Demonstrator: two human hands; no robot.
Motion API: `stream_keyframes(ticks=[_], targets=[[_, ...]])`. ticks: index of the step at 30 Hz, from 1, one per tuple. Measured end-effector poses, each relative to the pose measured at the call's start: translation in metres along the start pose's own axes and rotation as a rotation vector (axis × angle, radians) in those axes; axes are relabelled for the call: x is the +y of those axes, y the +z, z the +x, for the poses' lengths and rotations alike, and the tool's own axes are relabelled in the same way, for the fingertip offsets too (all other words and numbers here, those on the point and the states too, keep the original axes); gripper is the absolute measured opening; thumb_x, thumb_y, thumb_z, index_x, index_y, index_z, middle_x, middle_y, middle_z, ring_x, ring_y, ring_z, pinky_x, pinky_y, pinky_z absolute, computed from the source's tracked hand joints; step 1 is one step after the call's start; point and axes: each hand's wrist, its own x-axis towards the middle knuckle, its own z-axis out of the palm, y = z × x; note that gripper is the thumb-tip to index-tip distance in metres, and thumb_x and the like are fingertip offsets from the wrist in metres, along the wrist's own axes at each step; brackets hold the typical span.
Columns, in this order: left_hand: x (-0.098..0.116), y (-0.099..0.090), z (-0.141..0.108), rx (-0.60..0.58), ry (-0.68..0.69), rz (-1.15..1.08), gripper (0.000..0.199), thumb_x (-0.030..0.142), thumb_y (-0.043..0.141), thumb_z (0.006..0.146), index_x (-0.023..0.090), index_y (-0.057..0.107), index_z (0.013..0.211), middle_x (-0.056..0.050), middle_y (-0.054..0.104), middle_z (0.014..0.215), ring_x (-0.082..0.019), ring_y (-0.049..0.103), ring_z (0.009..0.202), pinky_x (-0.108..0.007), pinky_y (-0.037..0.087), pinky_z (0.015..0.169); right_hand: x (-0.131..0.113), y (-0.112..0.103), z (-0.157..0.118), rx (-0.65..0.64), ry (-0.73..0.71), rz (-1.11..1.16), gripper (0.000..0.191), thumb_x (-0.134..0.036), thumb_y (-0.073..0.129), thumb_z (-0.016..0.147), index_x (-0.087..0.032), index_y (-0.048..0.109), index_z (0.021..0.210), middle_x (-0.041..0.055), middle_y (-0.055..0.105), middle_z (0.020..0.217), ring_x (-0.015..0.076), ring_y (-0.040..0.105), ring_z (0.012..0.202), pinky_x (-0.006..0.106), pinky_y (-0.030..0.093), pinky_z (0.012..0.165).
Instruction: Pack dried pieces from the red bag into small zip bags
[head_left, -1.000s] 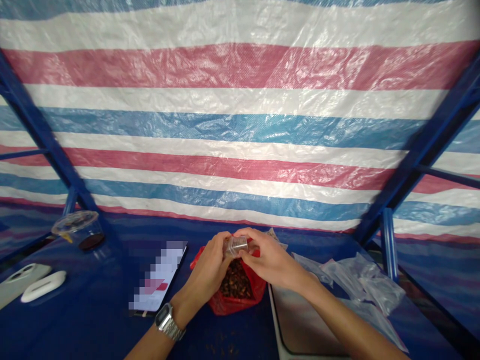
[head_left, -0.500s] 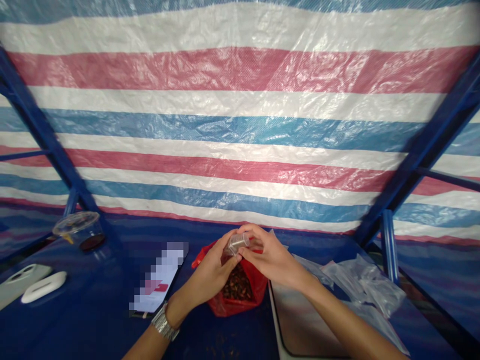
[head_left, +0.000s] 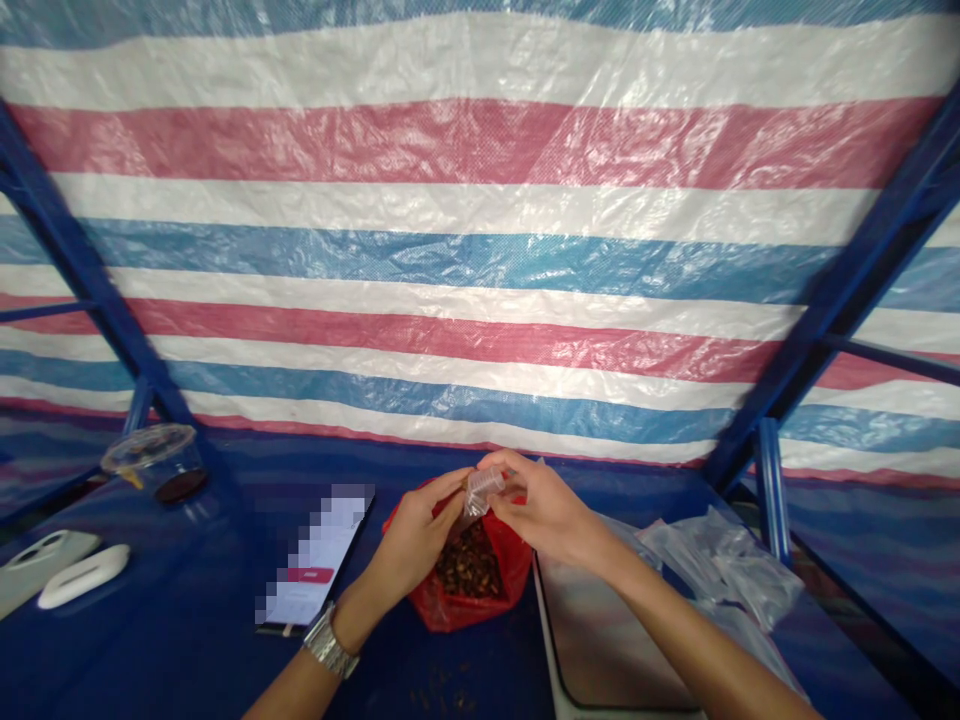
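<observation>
A small clear plastic container (head_left: 484, 489), with faint ridges or markings on its side, is held tilted between my two hands. Fingers of my left hand (head_left: 417, 532), which wears a metal watch on the wrist, close on its left side. My right hand (head_left: 541, 508) grips it from the right, thumb below and fingers above. Just beneath lies an open red plastic bag (head_left: 516, 570) filled with small brown dried pieces (head_left: 469, 565). My fingers partly cover the container, so its contents cannot be made out.
On the left are a phone with a lit screen (head_left: 311, 570), a white case (head_left: 84, 577), another phone (head_left: 41, 565) and a clear tub with dark liquid (head_left: 161, 465). To the right, a flat scale-like device (head_left: 607, 640) sits beside clear plastic bags (head_left: 724, 565). Blue bars flank the striped sheet.
The container has turned slightly in my fingers and its round open end no longer shows. My left hand has shifted a little left, exposing more of the brown pieces.
</observation>
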Motion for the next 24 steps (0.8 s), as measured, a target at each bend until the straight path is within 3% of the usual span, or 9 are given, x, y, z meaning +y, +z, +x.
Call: stream_keyframes(ticks=[5,9,15,19,24], targets=[[-0.001,-0.004,0.000,0.147,-0.030,0.054,0.030,0.039,0.057,0.098,0.024,0.078,0.115,-0.004,0.080,0.119,-0.024,0.075,0.111,-0.038,0.057,0.105,-0.004,0.000,0.000,0.035,-0.016,-0.076,0.030,-0.013,0.057,0.088,-0.022,0.067,0.115,0.0044,0.074,0.109,0.0191,0.072,0.096,0.034,0.057,0.090],[0.000,-0.003,0.000,0.266,-0.017,-0.044,0.032,0.043,0.060,0.097,0.023,0.077,0.114,-0.006,0.079,0.124,-0.024,0.073,0.118,-0.038,0.054,0.110,-0.003,0.004,-0.001,0.066,0.028,-0.023,0.034,-0.018,0.059,0.091,-0.024,0.061,0.124,0.0052,0.074,0.113,0.0188,0.073,0.094,0.035,0.058,0.089],[-0.004,0.006,-0.001,0.217,-0.052,-0.171,0.028,0.041,0.064,0.094,0.023,0.078,0.110,-0.008,0.069,0.142,-0.027,0.069,0.125,-0.043,0.054,0.110,0.005,0.010,0.001,0.072,0.092,0.217,0.031,-0.030,0.063,0.092,-0.024,0.052,0.119,0.0031,0.069,0.106,0.0181,0.073,0.091,0.035,0.059,0.087],[-0.006,0.004,-0.001,0.157,-0.002,-0.048,0.024,0.037,0.064,0.095,0.027,0.080,0.109,-0.007,0.069,0.142,-0.027,0.066,0.130,-0.045,0.047,0.117,0.005,0.010,0.000,0.059,0.170,0.325,0.034,-0.037,0.063,0.095,-0.024,0.048,0.123,0.0049,0.066,0.113,0.0197,0.075,0.099,0.039,0.058,0.094],[0.003,-0.003,-0.003,0.091,0.045,0.066,0.027,0.039,0.060,0.099,0.026,0.077,0.116,-0.008,0.070,0.138,-0.026,0.067,0.126,-0.043,0.049,0.114,0.003,0.010,-0.002,0.047,0.177,0.346,0.037,-0.040,0.064,0.095,-0.025,0.048,0.124,0.0048,0.066,0.115,0.0201,0.075,0.101,0.039,0.058,0.095]])
